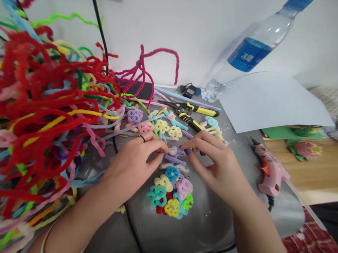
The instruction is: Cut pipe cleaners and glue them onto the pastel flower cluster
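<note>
My left hand [135,160] pinches the left end of a small lilac pipe-cleaner piece [173,152] between thumb and forefinger. On the opposite side, the fingertips of my right hand [216,165] are closed on the same piece. Lilac and cream pipe-cleaner lengths [175,161] lie just below it. Nearer to me sits a cluster of pipe-cleaner flowers [170,191] in blue, teal, yellow, pink and green. Beyond my fingers are loose pipe-cleaner flowers [161,126] in yellow, pink and purple.
A big tangle of pipe cleaners [50,96], mostly red, fills the left side. Yellow-and-black pliers [191,112] lie behind my hands. At right are a pink glue gun [272,171], a white paper sheet [273,102] and a water bottle [257,44]. A black cable [131,227] crosses the grey surface.
</note>
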The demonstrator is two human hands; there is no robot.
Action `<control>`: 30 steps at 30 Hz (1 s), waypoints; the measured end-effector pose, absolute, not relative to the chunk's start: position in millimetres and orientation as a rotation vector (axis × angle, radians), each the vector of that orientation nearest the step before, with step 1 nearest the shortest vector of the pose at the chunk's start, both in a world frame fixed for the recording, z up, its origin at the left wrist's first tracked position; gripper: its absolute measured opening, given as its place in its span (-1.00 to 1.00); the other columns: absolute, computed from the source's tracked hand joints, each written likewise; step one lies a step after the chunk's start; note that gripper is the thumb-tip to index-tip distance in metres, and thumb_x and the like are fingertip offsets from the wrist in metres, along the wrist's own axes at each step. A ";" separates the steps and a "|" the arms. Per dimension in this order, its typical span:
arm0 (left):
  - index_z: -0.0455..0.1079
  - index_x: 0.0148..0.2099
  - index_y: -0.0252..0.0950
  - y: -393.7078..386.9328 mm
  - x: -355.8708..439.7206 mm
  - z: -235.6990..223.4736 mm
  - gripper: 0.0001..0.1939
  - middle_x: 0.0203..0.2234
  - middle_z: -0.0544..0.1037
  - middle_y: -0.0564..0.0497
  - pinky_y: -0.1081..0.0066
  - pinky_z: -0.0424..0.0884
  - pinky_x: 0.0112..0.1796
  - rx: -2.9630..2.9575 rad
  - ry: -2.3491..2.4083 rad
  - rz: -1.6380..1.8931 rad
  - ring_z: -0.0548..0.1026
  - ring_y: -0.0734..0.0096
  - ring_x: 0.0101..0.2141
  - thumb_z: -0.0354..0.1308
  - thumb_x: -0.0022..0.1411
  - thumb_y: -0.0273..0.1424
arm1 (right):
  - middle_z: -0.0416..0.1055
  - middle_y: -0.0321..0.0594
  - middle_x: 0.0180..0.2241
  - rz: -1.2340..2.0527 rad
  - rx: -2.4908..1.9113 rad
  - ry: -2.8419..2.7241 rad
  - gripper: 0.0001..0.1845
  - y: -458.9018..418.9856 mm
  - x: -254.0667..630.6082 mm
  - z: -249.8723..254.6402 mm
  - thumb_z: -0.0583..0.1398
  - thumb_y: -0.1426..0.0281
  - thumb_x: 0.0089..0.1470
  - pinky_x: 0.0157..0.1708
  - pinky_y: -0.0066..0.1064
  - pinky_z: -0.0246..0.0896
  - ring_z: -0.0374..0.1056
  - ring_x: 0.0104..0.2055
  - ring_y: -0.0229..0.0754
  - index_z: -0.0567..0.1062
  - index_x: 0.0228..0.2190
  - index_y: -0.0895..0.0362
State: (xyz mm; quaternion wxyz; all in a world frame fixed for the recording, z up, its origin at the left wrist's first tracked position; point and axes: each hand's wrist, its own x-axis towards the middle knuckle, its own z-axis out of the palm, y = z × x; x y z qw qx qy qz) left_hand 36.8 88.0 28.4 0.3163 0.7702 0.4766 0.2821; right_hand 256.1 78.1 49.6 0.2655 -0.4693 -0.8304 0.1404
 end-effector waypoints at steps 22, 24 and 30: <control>0.61 -0.11 -0.20 89.9 38.5 26.8 -0.72 -0.24 0.59 0.03 0.40 0.40 -0.30 2.082 1.233 0.760 0.56 0.40 -0.32 0.13 0.33 -0.61 | 0.41 -0.21 -0.33 0.410 -1.263 -2.238 -0.78 80.1 256.7 44.6 0.11 0.57 0.26 -0.28 -0.27 0.20 0.40 -0.27 -0.11 0.54 -0.24 0.10; 0.61 -0.13 -0.21 90.7 38.2 27.1 -0.73 -0.24 0.60 0.02 0.40 0.40 -0.30 2.102 1.251 0.776 0.56 0.40 -0.33 0.13 0.32 -0.61 | 0.42 -0.20 -0.32 0.406 -1.266 -2.249 -0.77 80.5 256.9 44.2 0.11 0.57 0.26 -0.28 -0.27 0.20 0.41 -0.26 -0.11 0.54 -0.24 0.10; 0.61 -0.12 -0.19 89.6 38.6 25.7 -0.72 -0.24 0.59 0.02 0.40 0.38 -0.32 2.094 1.261 0.732 0.57 0.38 -0.31 0.12 0.32 -0.60 | 0.42 -0.19 -0.32 0.411 -1.223 -2.282 -0.77 80.1 254.3 43.8 0.11 0.58 0.27 -0.29 -0.28 0.18 0.40 -0.26 -0.12 0.54 -0.23 0.11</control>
